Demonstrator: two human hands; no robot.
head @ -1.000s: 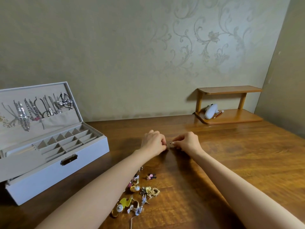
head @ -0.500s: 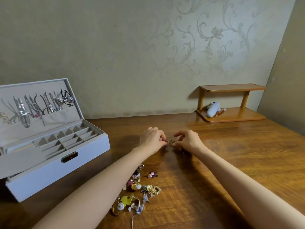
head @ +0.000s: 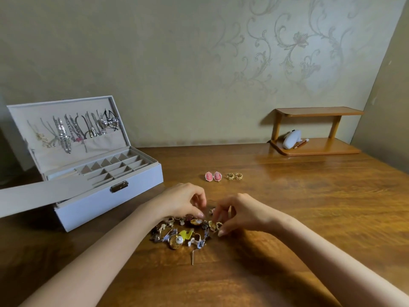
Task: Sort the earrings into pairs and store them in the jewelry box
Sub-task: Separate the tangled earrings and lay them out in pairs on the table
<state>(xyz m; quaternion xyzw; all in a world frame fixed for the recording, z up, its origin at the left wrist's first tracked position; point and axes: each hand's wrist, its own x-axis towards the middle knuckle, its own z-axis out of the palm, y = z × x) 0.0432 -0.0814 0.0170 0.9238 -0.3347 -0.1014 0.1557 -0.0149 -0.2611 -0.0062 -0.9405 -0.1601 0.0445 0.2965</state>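
A heap of mixed earrings (head: pixel 181 232) lies on the wooden table (head: pixel 298 207) in front of me. My left hand (head: pixel 182 201) hovers over the heap's far left side, fingers curled down onto it; what they hold is hidden. My right hand (head: pixel 240 212) is at the heap's right edge, thumb and fingers spread around a small gold earring (head: pixel 214 226) without closing on it. Farther back lie a pink oval pair (head: pixel 213 176) and a gold ring-shaped pair (head: pixel 234 176), side by side. The grey jewelry box (head: pixel 106 196) stands open at the left, with several bare compartments.
Necklaces hang inside the box lid (head: pixel 70 131). A small wooden shelf (head: pixel 314 149) at the back right holds a white object (head: pixel 292 141). A wall runs along the table's far edge and right side. A thin metal pin (head: pixel 193 257) lies just in front of the heap.
Both hands have drawn back from the far spot, leaving the gold pair beside the pink pair, and are now at the heap. The camera has tipped down.
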